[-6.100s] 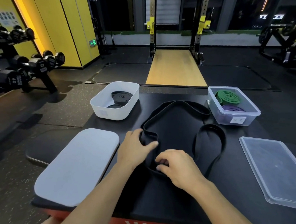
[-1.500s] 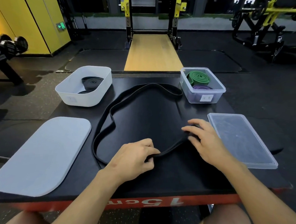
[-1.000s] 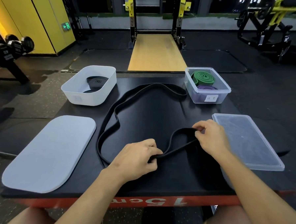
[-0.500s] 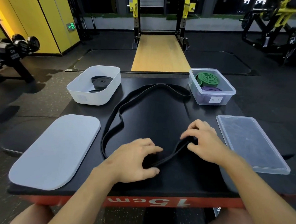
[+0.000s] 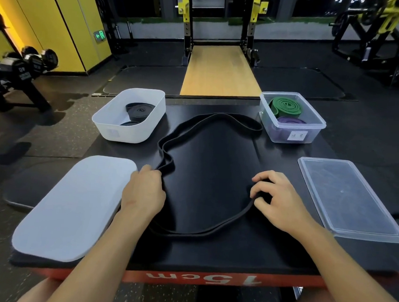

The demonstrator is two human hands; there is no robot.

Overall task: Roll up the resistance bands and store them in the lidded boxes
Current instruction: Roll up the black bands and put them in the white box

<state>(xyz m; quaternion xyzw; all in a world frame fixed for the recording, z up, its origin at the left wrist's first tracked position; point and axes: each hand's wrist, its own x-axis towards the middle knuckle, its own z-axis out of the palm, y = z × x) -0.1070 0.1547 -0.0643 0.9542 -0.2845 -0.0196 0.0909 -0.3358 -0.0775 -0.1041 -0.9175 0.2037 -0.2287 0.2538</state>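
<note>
Black band (image 5: 219, 115): slack loop flat on the desk (image 5: 211, 170), between the boxes and lids.
Hidden: the stretch under the left wrist, and the bend inside the right fingers.
Left hand (image 5: 143, 191): curled round the band's left bend, beside the white lid (image 5: 70, 206).
Right hand (image 5: 281, 203): pinches the band's right bend, near the clear lid (image 5: 348, 200).
Change: the left hand has moved from centre toward the white lid, so the hands are now well apart.
</note>
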